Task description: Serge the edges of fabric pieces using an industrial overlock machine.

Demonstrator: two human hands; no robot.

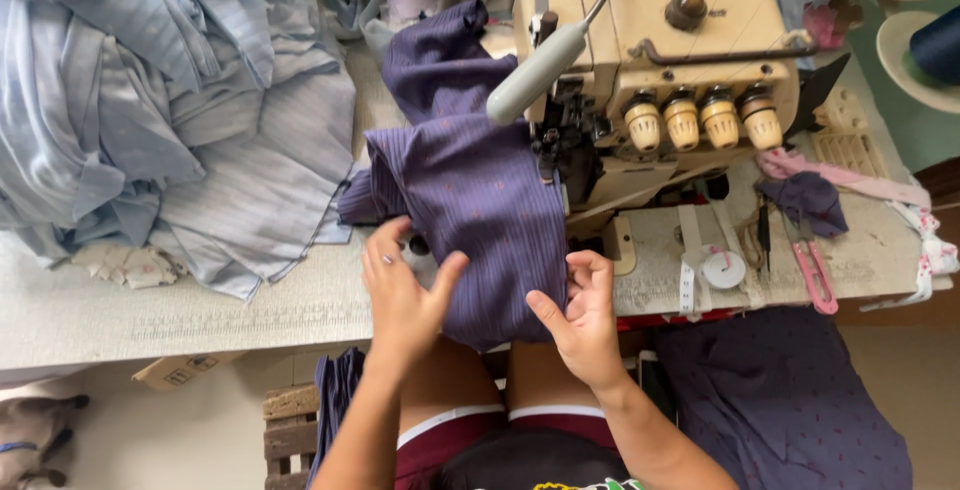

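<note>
The purple striped fabric [470, 210] hides the needle area of the cream sewing machine [660, 60] and runs out of sight under the right hand [585, 315]. The pale blue cloth pile [150, 90] at far left is cut by the frame edge, as are the thread cones [925, 45] at far right.

Bright, even daylight — soft shadows, sharp centre, slight edge distortion.

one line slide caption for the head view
Both hands, left hand and right hand, guide purple fabric into a beige overlock sewing machine.
</note>
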